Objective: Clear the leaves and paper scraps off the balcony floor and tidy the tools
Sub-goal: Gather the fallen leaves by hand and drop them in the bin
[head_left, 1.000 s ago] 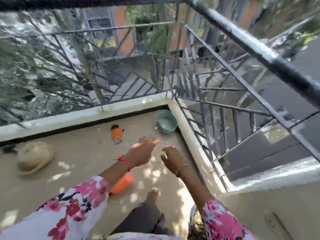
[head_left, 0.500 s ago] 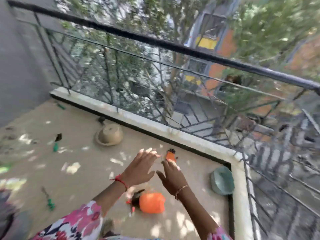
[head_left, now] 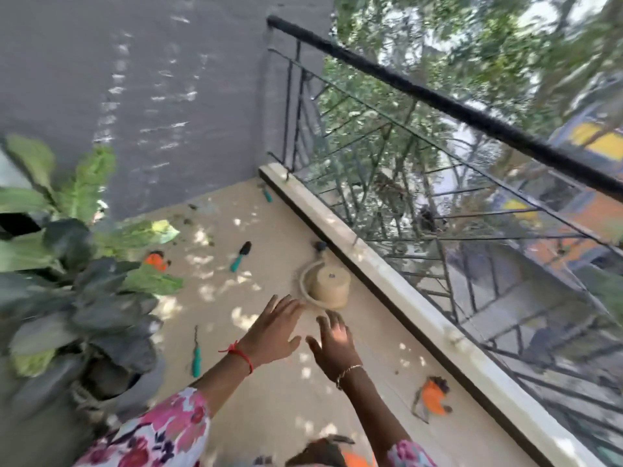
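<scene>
Beige balcony floor (head_left: 286, 399), bounded by a grey wall (head_left: 135, 79) and a black metal railing (head_left: 438, 99). Dark leaf debris (head_left: 188, 219) lies along the far wall edge. A teal-handled black trowel (head_left: 240, 256) and a teal-handled thin fork (head_left: 196, 355) lie mid-floor. The left hand (head_left: 273, 332) and right hand (head_left: 335, 345) hover side by side; each grip is spread apart and empty.

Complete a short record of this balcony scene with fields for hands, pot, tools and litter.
Left hand: open, fingers spread, empty
Right hand: open, empty
Pot: beige, upside down on floor, beside ledge
Tools: teal-handled trowel and thin teal-handled tool, lying apart on floor
Litter: dark scraps near grey wall, blurred
</scene>
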A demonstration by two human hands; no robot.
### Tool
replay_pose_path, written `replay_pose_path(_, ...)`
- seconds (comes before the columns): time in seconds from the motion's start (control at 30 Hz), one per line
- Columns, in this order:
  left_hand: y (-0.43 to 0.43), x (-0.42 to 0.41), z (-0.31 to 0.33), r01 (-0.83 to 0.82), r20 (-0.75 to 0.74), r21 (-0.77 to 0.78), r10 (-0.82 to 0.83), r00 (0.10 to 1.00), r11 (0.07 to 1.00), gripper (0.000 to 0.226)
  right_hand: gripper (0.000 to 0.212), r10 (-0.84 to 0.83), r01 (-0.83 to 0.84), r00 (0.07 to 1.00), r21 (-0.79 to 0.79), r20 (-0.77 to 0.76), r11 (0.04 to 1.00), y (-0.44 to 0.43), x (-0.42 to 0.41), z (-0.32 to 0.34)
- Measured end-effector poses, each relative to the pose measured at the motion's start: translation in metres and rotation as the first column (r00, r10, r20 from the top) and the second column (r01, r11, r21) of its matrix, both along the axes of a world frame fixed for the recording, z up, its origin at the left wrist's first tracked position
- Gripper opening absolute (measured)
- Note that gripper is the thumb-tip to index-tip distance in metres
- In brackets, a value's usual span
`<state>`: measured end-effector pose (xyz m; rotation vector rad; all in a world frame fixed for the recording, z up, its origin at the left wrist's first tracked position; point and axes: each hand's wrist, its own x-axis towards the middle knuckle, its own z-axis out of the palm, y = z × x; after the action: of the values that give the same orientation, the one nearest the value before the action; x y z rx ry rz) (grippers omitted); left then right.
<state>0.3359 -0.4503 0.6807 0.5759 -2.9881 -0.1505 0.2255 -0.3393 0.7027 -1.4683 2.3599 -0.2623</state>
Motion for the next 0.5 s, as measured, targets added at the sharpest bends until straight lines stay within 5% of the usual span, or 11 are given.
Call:
replay_pose_path(0.17,-0.06,0.005,-0.01,-0.273,0.053,0.063,0.27,0.961,0.96,0.062,0.058,0.199,-0.196,0.98,0.117,-0.009,0.973,-0.077,-0.021,-0.009)
replay_pose_path(0.3,-0.11,-0.005,-0.029,-0.394,0.117,0.047,0.387,0.915,0.918,0.065,0.087,0.3,-0.302,0.953,0.138,0.038,0.943,-0.141,-0.045,-0.022)
replay_pose_path(0.43,-0.157,-0.023,-0.036,-0.509,0.174,0.109,0.488,0.856,0.854,0.066,0.066,0.418,-0.417,0.908,0.181,0.032,0.891,-0.205,-0.083,-0.034)
replay_pose_path(0.5,-0.176,-0.033,-0.038,-0.551,0.187,0.159,0.523,0.831,0.819,0.067,0.088,0.461,-0.459,0.887,0.177,0.029,0.871,-0.234,-0.098,-0.032)
